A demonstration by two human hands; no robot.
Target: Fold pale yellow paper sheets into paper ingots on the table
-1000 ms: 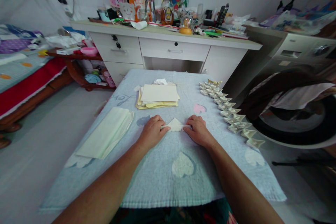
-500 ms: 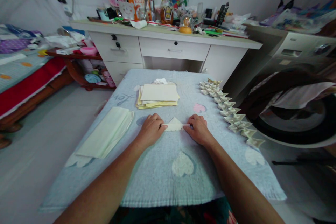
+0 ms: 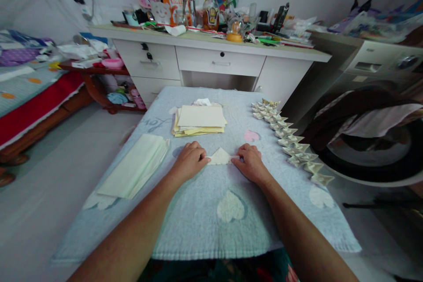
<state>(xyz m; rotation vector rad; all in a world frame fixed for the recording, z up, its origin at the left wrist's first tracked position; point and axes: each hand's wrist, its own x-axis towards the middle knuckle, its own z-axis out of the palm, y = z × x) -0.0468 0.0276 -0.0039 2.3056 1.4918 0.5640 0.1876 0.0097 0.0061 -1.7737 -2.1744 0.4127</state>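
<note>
A small piece of folded paper [image 3: 220,157], off-white with a pointed top and a straight lower band, lies on the cloth-covered table. My left hand [image 3: 191,158] pinches its left end between thumb and curled fingers. At the opposite end, my right hand [image 3: 250,163] is closed the same way. Beyond the hands sits a stack of cream and yellow paper sheets [image 3: 201,116]. Left of my left arm is a pile of larger pale green-white folded sheets [image 3: 134,167]. A row of folded paper boats [image 3: 291,141] runs along the table's right side.
The light blue cloth [image 3: 194,229] with heart patterns covers the table. Behind it stands a white desk [image 3: 218,57] crowded with jars, bags and small items. A washing machine [image 3: 370,66] is at the right, a bed [image 3: 33,92] at the left.
Both hands stay at the ends of the folded paper. Its lower band looks flatter against the table than before; the view has barely shifted.
</note>
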